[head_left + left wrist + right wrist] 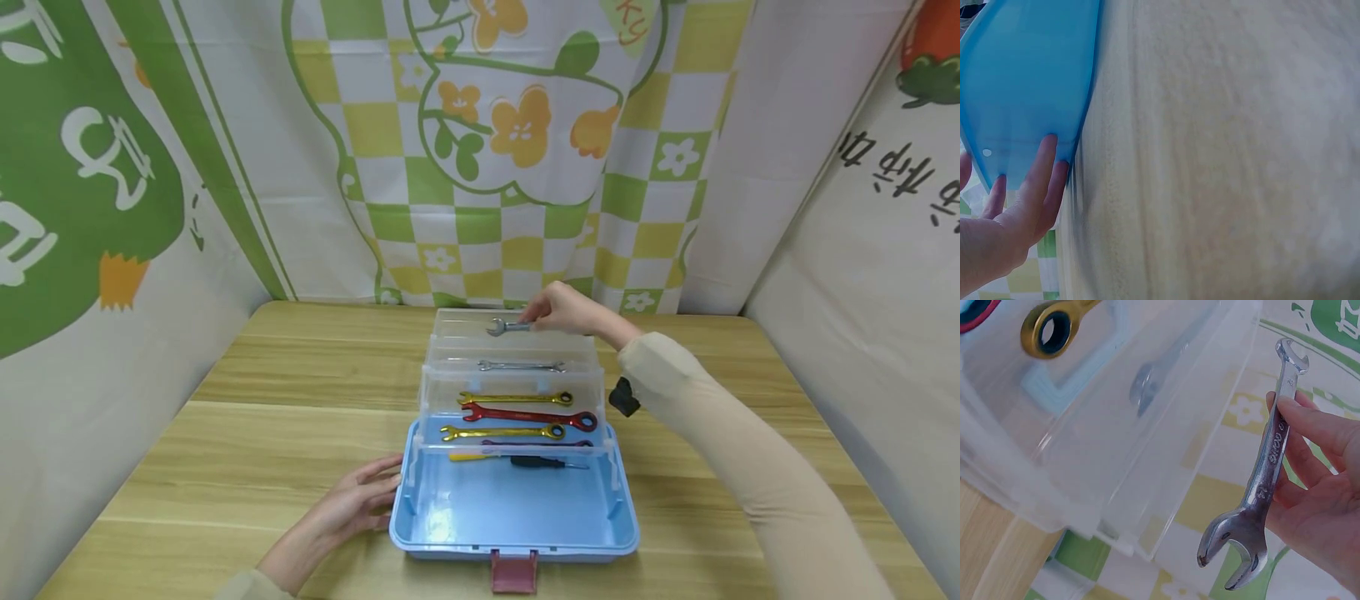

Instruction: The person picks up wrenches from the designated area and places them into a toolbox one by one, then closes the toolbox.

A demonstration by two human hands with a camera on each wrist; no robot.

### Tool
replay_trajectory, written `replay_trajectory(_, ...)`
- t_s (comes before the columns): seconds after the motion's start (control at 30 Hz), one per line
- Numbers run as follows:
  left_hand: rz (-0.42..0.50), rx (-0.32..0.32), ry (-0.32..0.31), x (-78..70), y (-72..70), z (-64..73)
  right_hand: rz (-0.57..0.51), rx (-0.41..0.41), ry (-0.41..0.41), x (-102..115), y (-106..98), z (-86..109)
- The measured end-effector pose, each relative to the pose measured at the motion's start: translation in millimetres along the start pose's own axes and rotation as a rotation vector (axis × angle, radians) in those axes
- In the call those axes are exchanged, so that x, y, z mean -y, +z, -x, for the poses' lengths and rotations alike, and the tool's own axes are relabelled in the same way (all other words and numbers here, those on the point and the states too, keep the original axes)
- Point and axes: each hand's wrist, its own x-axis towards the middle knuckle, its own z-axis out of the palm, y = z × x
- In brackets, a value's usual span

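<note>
My right hand (564, 310) pinches a silver open-end wrench (1266, 465) between thumb and fingers, held over the rear clear tray (450, 325) of a blue toolbox (626, 525). In the right wrist view both forked ends of the wrench show. My left hand (356, 500) rests against the toolbox's left side, its fingers fairly straight on the blue wall (1029, 94). Another silver wrench (521, 367) lies in a clear tray. Lower down are a gold wrench (516, 398), a red wrench (528, 415), a second gold wrench (502, 432) and a purple wrench (536, 444).
A screwdriver (536, 462) with a black handle and a yellow-handled tool (468, 457) lie in the blue bottom compartment. A pink latch (514, 572) hangs at the box's front. The wooden table (225, 467) extends around it, with patterned curtains (517, 242) behind.
</note>
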Motion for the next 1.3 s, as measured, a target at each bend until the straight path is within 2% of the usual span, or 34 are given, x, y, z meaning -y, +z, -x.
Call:
replay_trajectory(0.5, 0.007, 0.003, 0.004, 0.7, -0.2, -0.2, 0.013, 0.042, -0.023, 13, 25, -24.4)
replay_trajectory(0.87, 0.008, 0.009, -0.001, -0.2, 0.4, -0.1, 0.028, 0.083, -0.017, 19, 39, -31.0)
replay_trajectory(1.0, 0.011, 0.005, -0.004, -0.3, 0.4, -0.1, 0.047, 0.081, 0.002, 19, 44, -32.8)
replay_trajectory(1.3, 0.008, 0.011, 0.002, -0.8, 0.7, 1.2, 0.098, 0.068, -0.015, 18, 51, -35.5)
